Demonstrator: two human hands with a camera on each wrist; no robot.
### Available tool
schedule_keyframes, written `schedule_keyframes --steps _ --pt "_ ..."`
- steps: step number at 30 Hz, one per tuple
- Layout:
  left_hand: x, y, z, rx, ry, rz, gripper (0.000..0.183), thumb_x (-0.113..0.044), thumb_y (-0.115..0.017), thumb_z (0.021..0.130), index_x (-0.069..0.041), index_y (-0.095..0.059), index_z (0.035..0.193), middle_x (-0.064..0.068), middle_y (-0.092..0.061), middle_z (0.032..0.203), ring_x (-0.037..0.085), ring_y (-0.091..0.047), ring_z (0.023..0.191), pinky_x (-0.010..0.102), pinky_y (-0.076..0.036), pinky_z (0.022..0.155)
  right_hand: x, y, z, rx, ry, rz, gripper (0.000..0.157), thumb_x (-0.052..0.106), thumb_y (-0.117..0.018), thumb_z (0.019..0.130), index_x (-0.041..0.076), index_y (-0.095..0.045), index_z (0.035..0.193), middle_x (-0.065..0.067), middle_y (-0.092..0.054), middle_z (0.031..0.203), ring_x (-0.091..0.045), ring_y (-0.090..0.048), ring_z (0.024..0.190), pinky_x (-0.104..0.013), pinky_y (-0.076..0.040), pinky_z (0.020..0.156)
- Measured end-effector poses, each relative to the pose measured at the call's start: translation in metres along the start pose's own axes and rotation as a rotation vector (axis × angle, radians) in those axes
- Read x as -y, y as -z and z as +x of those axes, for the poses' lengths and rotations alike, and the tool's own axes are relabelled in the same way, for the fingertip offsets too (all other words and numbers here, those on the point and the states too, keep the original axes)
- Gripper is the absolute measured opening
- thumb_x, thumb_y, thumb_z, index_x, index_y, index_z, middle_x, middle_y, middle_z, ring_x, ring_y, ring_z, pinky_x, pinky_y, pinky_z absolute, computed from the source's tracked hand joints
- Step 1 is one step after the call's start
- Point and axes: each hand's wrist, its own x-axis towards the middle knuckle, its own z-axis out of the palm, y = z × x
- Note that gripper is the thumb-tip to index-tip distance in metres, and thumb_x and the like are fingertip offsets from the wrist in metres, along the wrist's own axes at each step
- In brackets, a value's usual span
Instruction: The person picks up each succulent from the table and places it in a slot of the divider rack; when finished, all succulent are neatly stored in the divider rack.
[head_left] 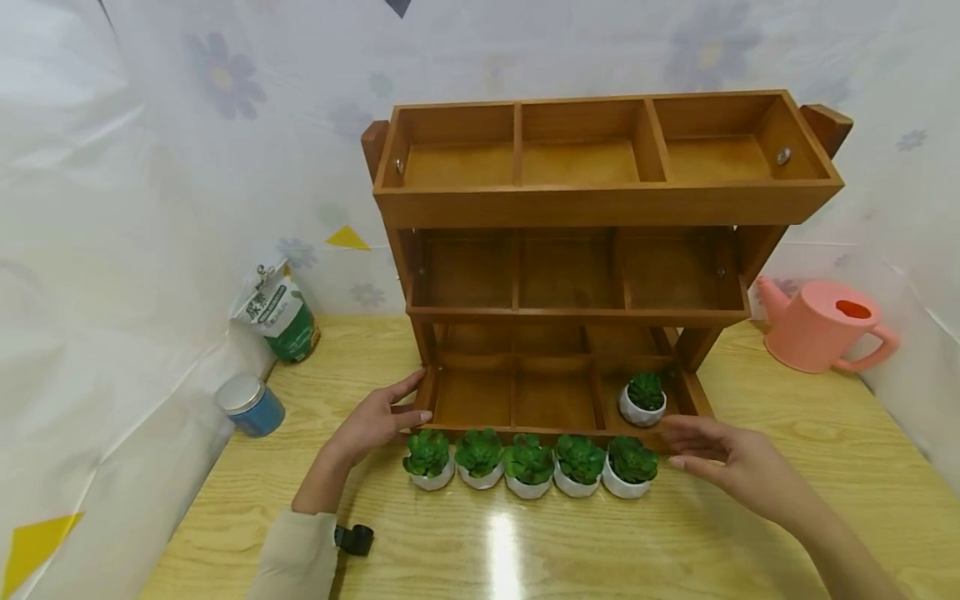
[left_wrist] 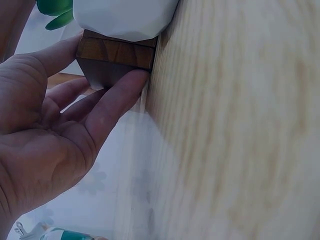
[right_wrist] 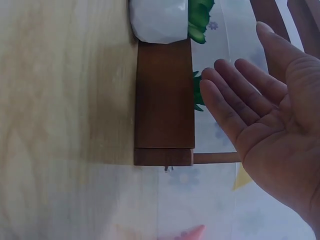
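Observation:
A three-tier wooden shelf [head_left: 573, 207] with divided trays stands on the table. My left hand [head_left: 380, 421] grips the left front corner of its bottom tray, thumb at one face and fingers at another; the left wrist view shows this corner [left_wrist: 117, 52] between them. At the other end my right hand [head_left: 738, 467] hovers beside the tray's front right, fingers extended and holding nothing. Just inside the right compartment sits a succulent in a white pot [head_left: 642, 413]. Several similar potted succulents [head_left: 528, 486] line up along the tray's front board.
A pink watering can [head_left: 813, 329] stands at the back right. On the left are a green-and-white pouch [head_left: 285, 321] with a clip and a blue jar [head_left: 255, 408] with a pale lid. Patterned sheeting [head_left: 300, 167] hangs behind and around the table [head_left: 450, 550].

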Motion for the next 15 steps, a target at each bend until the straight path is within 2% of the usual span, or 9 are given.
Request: schedule_keyframes --steps 3,7,15 --pt "0.001 0.0 0.001 0.002 0.003 0.002 0.077 -0.025 -0.066 0.101 -0.028 -0.021 0.163 0.011 -0.021 0.169 0.039 -0.049 0.14 0.041 -0.06 0.087 -0.002 -0.006 -0.001 0.014 0.019 0.019 0.039 0.014 -0.073 0.094 0.005 -0.066 0.131 -0.01 -0.075 0.112 0.004 -0.07 0.095 -0.023 -0.06 0.074" --pt "0.001 0.0 0.001 0.004 0.005 0.003 0.077 -0.025 -0.065 0.101 -0.028 -0.02 0.164 0.009 -0.019 0.17 0.038 -0.048 0.141 0.041 -0.06 0.088 -0.005 -0.013 -0.001 0.052 0.009 0.038 0.04 0.02 -0.072 0.095 0.009 -0.066 0.133 -0.009 -0.074 0.115 0.0 -0.071 0.096 -0.024 -0.06 0.076" --pt "0.001 0.001 0.0 0.021 -0.004 0.011 0.076 -0.023 -0.062 0.103 -0.027 -0.018 0.164 0.006 -0.014 0.172 0.04 -0.045 0.143 0.041 -0.06 0.089 -0.009 -0.019 0.001 0.117 -0.004 0.069 0.047 0.022 -0.071 0.096 0.004 -0.061 0.139 -0.022 -0.066 0.131 0.003 -0.068 0.102 -0.023 -0.06 0.078"
